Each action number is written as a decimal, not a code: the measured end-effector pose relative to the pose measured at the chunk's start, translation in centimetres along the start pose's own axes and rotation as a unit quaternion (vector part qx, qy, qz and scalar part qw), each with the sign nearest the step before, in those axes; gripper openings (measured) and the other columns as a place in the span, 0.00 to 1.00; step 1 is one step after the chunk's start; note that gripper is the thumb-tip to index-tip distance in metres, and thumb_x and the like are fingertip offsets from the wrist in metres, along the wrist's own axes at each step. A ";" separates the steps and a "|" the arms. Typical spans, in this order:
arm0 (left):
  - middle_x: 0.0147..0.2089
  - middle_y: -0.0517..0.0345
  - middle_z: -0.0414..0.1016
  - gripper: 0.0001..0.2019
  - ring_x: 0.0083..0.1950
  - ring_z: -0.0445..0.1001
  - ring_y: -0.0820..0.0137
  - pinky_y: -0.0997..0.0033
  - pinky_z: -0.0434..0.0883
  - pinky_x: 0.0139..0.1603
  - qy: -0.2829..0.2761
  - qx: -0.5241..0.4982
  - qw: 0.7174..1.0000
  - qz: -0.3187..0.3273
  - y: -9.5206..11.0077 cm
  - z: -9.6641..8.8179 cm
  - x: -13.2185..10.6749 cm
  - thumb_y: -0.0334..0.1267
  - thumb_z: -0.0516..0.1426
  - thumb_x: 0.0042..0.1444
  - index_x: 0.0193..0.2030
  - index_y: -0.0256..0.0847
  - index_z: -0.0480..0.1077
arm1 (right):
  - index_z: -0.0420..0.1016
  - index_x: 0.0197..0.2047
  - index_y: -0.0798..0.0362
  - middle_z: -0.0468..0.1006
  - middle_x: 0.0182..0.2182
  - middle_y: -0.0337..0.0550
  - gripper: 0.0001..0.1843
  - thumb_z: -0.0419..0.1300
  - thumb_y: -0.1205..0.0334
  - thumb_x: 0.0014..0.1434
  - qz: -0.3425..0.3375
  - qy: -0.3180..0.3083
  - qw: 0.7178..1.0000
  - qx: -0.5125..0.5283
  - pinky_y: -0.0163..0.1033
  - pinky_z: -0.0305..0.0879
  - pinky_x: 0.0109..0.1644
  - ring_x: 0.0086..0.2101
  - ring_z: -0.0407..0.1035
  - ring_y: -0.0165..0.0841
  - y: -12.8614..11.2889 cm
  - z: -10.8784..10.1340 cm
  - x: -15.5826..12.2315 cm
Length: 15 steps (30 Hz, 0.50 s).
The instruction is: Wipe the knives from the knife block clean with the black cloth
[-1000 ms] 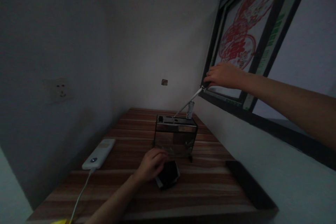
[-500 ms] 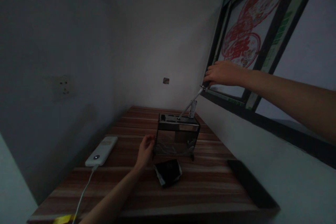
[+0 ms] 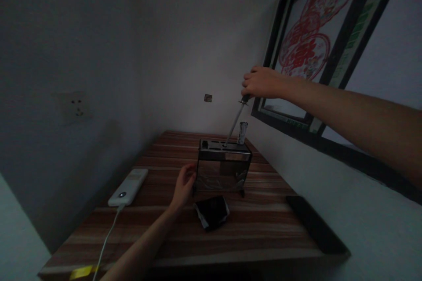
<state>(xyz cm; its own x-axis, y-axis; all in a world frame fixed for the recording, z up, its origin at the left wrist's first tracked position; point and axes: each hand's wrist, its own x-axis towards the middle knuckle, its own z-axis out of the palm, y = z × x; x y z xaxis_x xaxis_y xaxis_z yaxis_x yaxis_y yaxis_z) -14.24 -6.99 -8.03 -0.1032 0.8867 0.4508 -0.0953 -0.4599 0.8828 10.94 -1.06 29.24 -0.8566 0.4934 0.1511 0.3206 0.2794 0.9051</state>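
Here the right hand [image 3: 262, 82] is closed around the dark handle of a long thin steel rod [image 3: 234, 123], most likely a sharpening steel, though the dim light leaves that uncertain. The rod slants down and to the left, and its tip sits in one of the slots on top of the metal knife rack [image 3: 222, 167], which stands near the back of the striped wooden bench [image 3: 257, 232]. A short shiny handle [image 3: 242, 133] pokes up from the rack just beside the rod. The left hand [image 3: 183, 188] rests against the rack's left edge, fingers curled loosely on the frame, holding it steady rather than lifting it.

To do this well, the rod should travel along the line of its slot, not sideways, so it does not bind or tip the rack. The bracing hand should press the rack down and stay clear of the top slots. The neighbouring handle is close, so the rod needs to keep off it.

A crumpled dark packet [image 3: 212, 211] lies on the bench just in front of the rack. A white power bank [image 3: 128, 186] with its cable [image 3: 106, 241] lies to the left, and a flat dark slab [image 3: 313, 225] to the right. A framed red picture [image 3: 310, 35] leans on the right wall, right behind the gripping hand.
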 end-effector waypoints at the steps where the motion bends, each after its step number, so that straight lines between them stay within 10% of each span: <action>1: 0.47 0.51 0.70 0.16 0.48 0.69 0.65 0.66 0.65 0.50 -0.004 -0.001 1.000 0.001 0.0 0.0 0.0 0.43 0.56 0.51 0.45 0.40 0.64 | 0.74 0.29 0.53 0.75 0.31 0.35 0.23 0.46 0.50 0.64 0.000 0.001 1.000 -0.002 0.45 0.54 0.46 0.43 0.64 0.33 0.2 0.5 0.5; 15: 0.50 0.50 0.69 0.18 0.50 0.69 0.63 0.63 0.65 0.51 -0.022 0.006 1.000 -0.008 -0.3 -0.1 0.3 0.44 0.55 0.51 0.47 0.40 0.63 | 0.74 0.28 0.50 0.73 0.26 0.36 0.12 0.53 0.66 0.60 -0.056 -0.019 0.998 -0.036 0.41 0.50 0.43 0.38 0.62 0.32 -3.3 -2.7 2.3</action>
<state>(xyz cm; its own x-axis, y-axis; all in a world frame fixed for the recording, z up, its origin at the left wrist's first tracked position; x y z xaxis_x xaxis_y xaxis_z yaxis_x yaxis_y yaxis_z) -14.35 -6.57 -8.19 -0.0590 0.8952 0.4417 -0.0845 -0.4453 0.8914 6.84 -3.10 27.65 -0.8692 0.4934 0.0327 0.1916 0.2753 0.9421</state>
